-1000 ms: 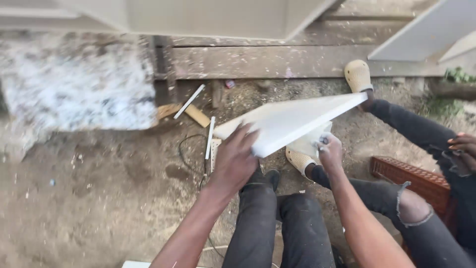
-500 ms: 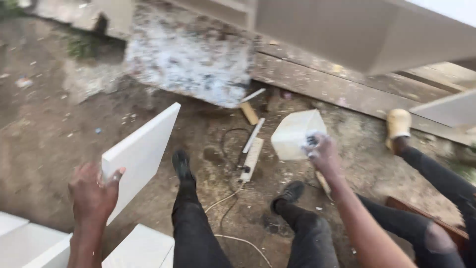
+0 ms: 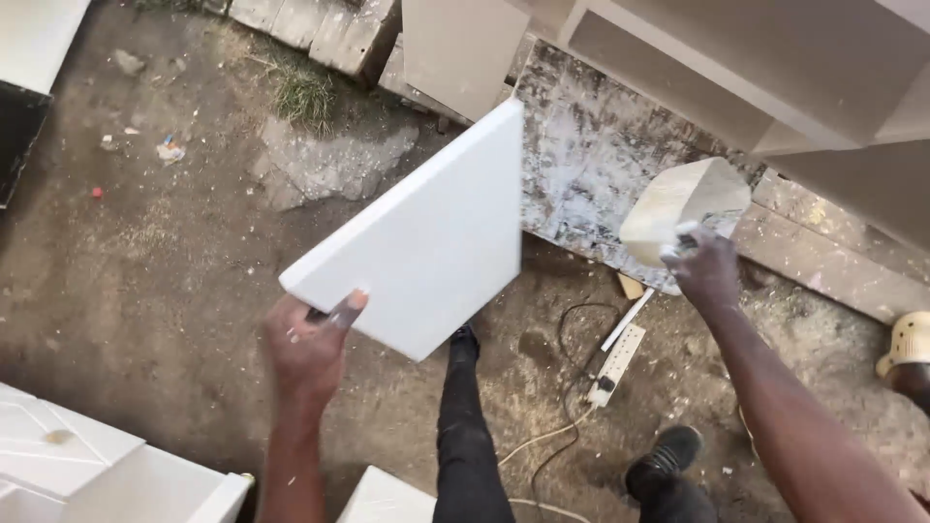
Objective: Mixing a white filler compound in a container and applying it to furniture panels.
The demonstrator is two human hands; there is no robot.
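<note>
My left hand (image 3: 310, 349) grips the lower corner of a flat white painted board (image 3: 426, 232) and holds it up, tilted, over the dirt ground. My right hand (image 3: 705, 269) is raised to the right and is shut on a whitish folded sheet, probably sandpaper (image 3: 683, 201). My two legs in dark trousers and black shoes (image 3: 668, 455) stretch out below the board.
A white power strip (image 3: 616, 363) with its cable lies on the ground between my legs. A paint-spattered slab (image 3: 601, 165) and wooden planks run behind it. White cabinet parts (image 3: 87, 465) stand at the lower left. Another person's pale shoe (image 3: 906, 344) shows at the right edge.
My left hand has lifted the white board up and to the right, toward the middle of the view. My right hand with the sheet rose higher. The view swung left.
</note>
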